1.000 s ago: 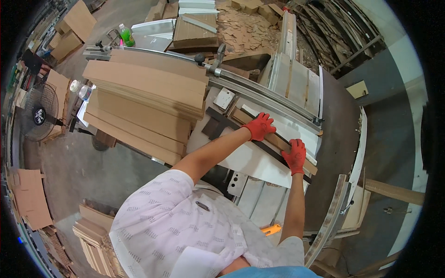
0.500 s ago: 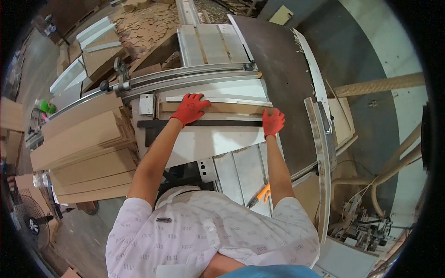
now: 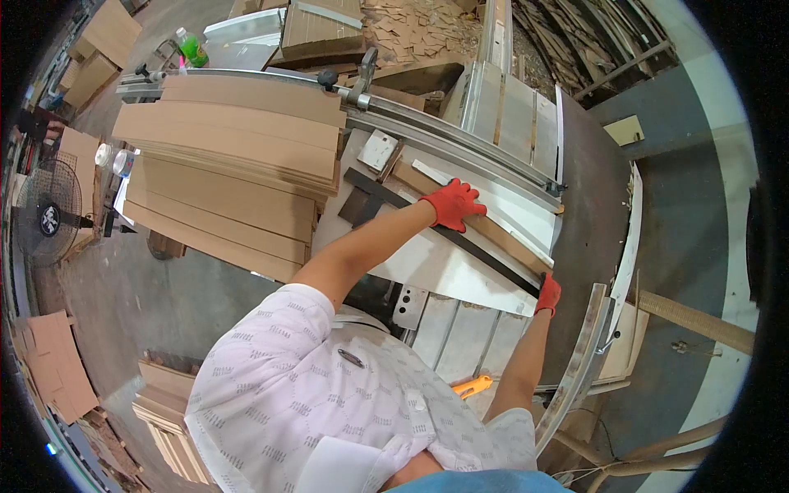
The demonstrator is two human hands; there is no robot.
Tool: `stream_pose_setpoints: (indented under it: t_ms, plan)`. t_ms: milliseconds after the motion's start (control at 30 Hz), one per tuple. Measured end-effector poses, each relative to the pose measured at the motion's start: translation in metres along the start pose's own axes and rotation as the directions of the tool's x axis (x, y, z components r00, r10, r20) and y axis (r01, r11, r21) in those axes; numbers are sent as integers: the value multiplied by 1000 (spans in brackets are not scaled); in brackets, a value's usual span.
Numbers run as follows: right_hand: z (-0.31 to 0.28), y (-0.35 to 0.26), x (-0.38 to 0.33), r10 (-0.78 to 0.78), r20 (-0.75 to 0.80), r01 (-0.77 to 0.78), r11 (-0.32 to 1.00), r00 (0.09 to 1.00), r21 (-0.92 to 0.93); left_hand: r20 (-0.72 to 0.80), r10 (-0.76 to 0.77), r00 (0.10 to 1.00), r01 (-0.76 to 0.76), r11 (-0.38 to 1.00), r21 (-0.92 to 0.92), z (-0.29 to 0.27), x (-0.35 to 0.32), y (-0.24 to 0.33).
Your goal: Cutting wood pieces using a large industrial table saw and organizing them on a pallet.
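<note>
My left hand (image 3: 454,205), in a red glove, lies with fingers spread across a brown board strip (image 3: 509,244). Its wrist passes over a black bar (image 3: 485,259) running alongside the strip. At the strip's right end, my right hand (image 3: 549,294), also red-gloved, has its fingers curled against the strip and the bar's tip. Both pieces rest on a white panel (image 3: 427,261) on the saw table. A narrow white strip (image 3: 518,230) lies along the far side of the brown one, and a small white block (image 3: 378,151) sits by its left end.
Stacked brown boards (image 3: 230,135) stand at the left. Behind the panel runs a metal rail (image 3: 460,135) with a clamp (image 3: 362,82). An orange-handled tool (image 3: 472,386) lies near my body. Further left are a fan (image 3: 49,218) and a green bottle (image 3: 192,49). A dark tabletop (image 3: 588,197) extends right.
The view has swung toward the left, so the bench appears turned and shifted right. My left hand's fingers are more spread; both hands remain at the brown strip.
</note>
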State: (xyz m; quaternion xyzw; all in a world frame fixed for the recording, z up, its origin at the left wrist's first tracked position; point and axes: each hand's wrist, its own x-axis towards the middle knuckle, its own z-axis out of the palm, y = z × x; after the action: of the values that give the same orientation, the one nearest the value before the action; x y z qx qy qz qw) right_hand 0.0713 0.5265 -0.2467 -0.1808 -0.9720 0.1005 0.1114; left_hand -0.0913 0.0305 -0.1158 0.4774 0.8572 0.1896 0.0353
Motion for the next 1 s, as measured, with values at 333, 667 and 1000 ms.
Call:
stream_pose_setpoints:
  t_ms: [333,667,1000]
  plan:
    - [-43,-11,-24,-207,71,219,907,976,-361,-21,162,987,-157,977,142,10,25,14]
    - [-94,-193,-23,81,-23,-84,950,996,-302,-58,208,976,-200,974,110,26,15,-12]
    - [-73,-243,20,-535,94,530,844,839,77,33,211,977,-214,966,144,21,45,10]
